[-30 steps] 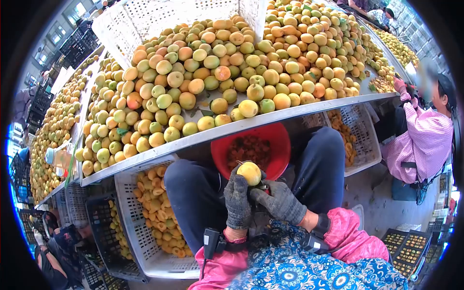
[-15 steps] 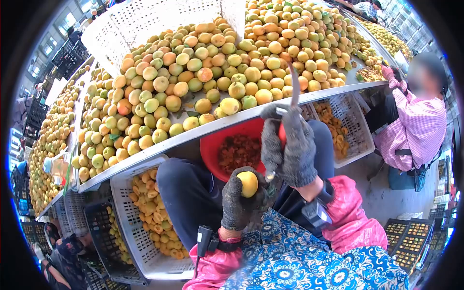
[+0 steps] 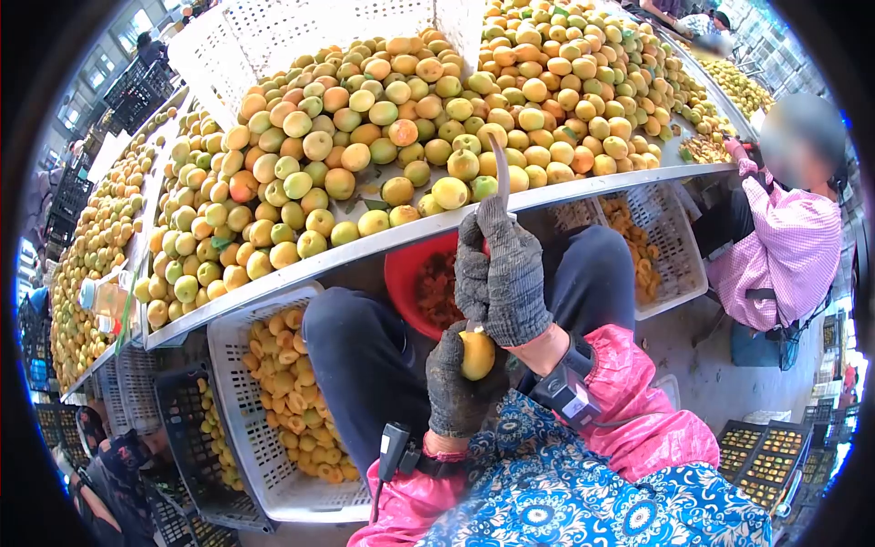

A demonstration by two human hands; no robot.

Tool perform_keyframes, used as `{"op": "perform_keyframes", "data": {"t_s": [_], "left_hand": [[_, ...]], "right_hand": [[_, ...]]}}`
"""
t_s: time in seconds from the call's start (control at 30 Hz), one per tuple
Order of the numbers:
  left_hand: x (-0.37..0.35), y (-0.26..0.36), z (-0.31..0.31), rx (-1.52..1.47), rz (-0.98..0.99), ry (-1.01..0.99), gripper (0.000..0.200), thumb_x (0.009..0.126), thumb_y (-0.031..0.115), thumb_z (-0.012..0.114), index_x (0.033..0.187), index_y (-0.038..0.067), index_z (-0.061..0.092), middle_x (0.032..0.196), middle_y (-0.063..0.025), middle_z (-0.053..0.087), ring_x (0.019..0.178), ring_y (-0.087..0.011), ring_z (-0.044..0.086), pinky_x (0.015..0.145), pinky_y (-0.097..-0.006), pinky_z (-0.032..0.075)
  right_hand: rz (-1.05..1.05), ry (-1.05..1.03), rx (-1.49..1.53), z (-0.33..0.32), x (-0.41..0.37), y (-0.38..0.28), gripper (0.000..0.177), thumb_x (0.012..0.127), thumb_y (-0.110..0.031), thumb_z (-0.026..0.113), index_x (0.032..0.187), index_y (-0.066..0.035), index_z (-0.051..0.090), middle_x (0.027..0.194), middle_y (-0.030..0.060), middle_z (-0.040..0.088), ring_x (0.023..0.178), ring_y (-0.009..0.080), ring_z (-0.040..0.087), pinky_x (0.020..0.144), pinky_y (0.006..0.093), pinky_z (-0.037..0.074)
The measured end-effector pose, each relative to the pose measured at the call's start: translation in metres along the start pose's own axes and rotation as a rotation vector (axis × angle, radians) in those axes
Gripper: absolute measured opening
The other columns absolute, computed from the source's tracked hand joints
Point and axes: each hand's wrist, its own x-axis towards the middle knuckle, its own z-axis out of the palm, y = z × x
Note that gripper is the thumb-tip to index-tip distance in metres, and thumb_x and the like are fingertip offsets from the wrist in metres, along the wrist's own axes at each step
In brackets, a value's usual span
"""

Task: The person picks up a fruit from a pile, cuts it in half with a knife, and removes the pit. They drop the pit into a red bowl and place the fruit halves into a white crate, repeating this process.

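Observation:
My left hand (image 3: 449, 394), in a dark grey knit glove, is wrapped round a yellow apricot (image 3: 478, 356) low in front of my lap. Just above it, my gloved right hand (image 3: 507, 284) is closed round a curved knife (image 3: 500, 170). The blade points up past the table edge; most of the handle is hidden in the fist. A small pale tip under the fist meets the top of the apricot. Behind the hands, between my knees, a red basin (image 3: 396, 281) holds brownish-red bits.
Whole apricots (image 3: 365, 137) are heaped on a metal-edged table (image 3: 301, 273), with a white crate (image 3: 196, 59) on it. White crates of apricot pieces stand left (image 3: 273, 488) and right (image 3: 690, 273) of my legs. A person in a pink checked top (image 3: 775, 246) sits at the right.
My right hand has come left and down with the knife, so its lower tip now meets the apricot. My left hand has shifted slightly right, and the apricot appears turned.

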Motion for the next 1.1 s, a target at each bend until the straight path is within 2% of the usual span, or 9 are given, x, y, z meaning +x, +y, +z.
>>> {"op": "perform_keyframes", "data": {"t_s": [0.3, 0.37, 0.53, 0.6, 0.67, 0.73, 0.77, 0.87, 1.1], "left_hand": [[-0.026, 0.048, 0.013, -0.247, -0.232, -0.149, 0.043, 0.095, 0.050, 0.046, 0.106, 0.009, 0.056, 0.072, -0.0100, 0.060, 0.035, -0.0111, 0.037, 0.034, -0.0247, 0.031], [-0.032, 0.061, 0.023, -0.114, -0.070, 0.171, 0.039, 0.095, 0.044, 0.048, 0.103, 0.007, 0.058, 0.077, -0.0096, 0.063, 0.042, -0.0129, 0.047, 0.038, -0.0271, 0.039], [-0.040, 0.090, -0.002, -0.031, 0.332, 0.194, 0.033, 0.095, 0.035, 0.054, 0.091, 0.004, 0.063, 0.077, -0.0062, 0.063, 0.069, -0.0137, 0.062, 0.055, -0.0296, 0.051], [-0.051, 0.111, -0.010, 0.547, 0.658, 0.242, 0.034, 0.096, 0.035, 0.052, 0.086, 0.004, 0.063, 0.081, -0.0058, 0.063, 0.070, -0.0123, 0.061, 0.058, -0.0282, 0.051], [-0.054, 0.118, -0.038, 0.277, 0.389, 0.216, 0.032, 0.095, 0.033, 0.053, 0.100, 0.003, 0.063, 0.084, -0.0064, 0.066, 0.074, -0.0184, 0.066, 0.064, -0.0310, 0.054], [-0.050, 0.127, -0.037, 0.092, 0.588, 0.374, 0.034, 0.095, 0.034, 0.053, 0.100, 0.002, 0.063, 0.084, -0.0072, 0.066, 0.074, -0.0174, 0.066, 0.064, -0.0308, 0.054], [-0.058, 0.135, -0.045, -0.105, 0.428, 0.319, 0.034, 0.095, 0.034, 0.053, 0.103, 0.003, 0.063, 0.092, -0.0076, 0.066, 0.080, -0.0174, 0.066, 0.068, -0.0301, 0.055], [-0.051, 0.136, -0.074, -0.175, 0.474, 0.428, 0.034, 0.095, 0.033, 0.053, 0.108, 0.003, 0.061, 0.101, -0.0076, 0.066, 0.088, -0.0187, 0.065, 0.076, -0.0309, 0.055], [-0.063, 0.163, -0.093, -0.440, 0.384, 0.332, 0.034, 0.098, 0.028, 0.049, 0.121, 0.005, 0.056, 0.111, -0.0052, 0.063, 0.099, -0.0173, 0.062, 0.083, -0.0299, 0.054]], "right_hand": [[0.083, -0.192, -0.210, 0.044, -0.021, -0.001, 0.040, 0.096, -0.049, 0.049, 0.081, -0.012, 0.052, 0.049, -0.0070, 0.033, 0.033, 0.0047, 0.029, 0.029, 0.0211, 0.023], [0.019, -0.216, -0.297, 0.062, -0.028, 0.001, 0.041, 0.096, -0.049, 0.050, 0.079, -0.012, 0.052, 0.049, -0.0067, 0.034, 0.033, 0.0049, 0.030, 0.029, 0.0215, 0.023], [0.180, -0.288, -0.212, 0.106, -0.031, 0.025, 0.039, 0.095, -0.043, 0.055, 0.076, -0.009, 0.054, 0.048, -0.0029, 0.040, 0.032, 0.0092, 0.037, 0.029, 0.0247, 0.027], [0.190, -0.298, -0.229, 0.121, -0.029, 0.045, 0.040, 0.095, -0.049, 0.052, 0.078, -0.012, 0.051, 0.048, -0.0062, 0.034, 0.030, 0.0064, 0.029, 0.027, 0.0234, 0.023], [0.190, -0.368, -0.240, 0.131, -0.028, 0.069, 0.037, 0.095, -0.046, 0.054, 0.078, -0.012, 0.052, 0.050, -0.0052, 0.038, 0.033, 0.0069, 0.033, 0.030, 0.0233, 0.026], [-0.608, -0.559, -0.596, 0.137, -0.016, 0.109, 0.034, 0.096, -0.041, 0.055, 0.079, -0.012, 0.053, 0.054, -0.0038, 0.043, 0.038, 0.0076, 0.039, 0.035, 0.0231, 0.029], [-1.091, -0.521, -0.910, 0.146, -0.016, 0.110, 0.032, 0.097, -0.038, 0.055, 0.080, -0.011, 0.054, 0.057, -0.0030, 0.046, 0.042, 0.0082, 0.043, 0.038, 0.0225, 0.032], [0.245, -0.584, -0.279, 0.168, -0.035, 0.111, 0.036, 0.096, -0.037, 0.057, 0.074, -0.009, 0.058, 0.056, -0.0033, 0.048, 0.045, 0.0051, 0.043, 0.040, 0.0210, 0.032], [0.197, -0.698, -0.406, 0.195, -0.044, 0.148, 0.035, 0.096, -0.034, 0.059, 0.074, -0.007, 0.060, 0.059, -0.0043, 0.050, 0.048, 0.0045, 0.045, 0.042, 0.0196, 0.033]]}}
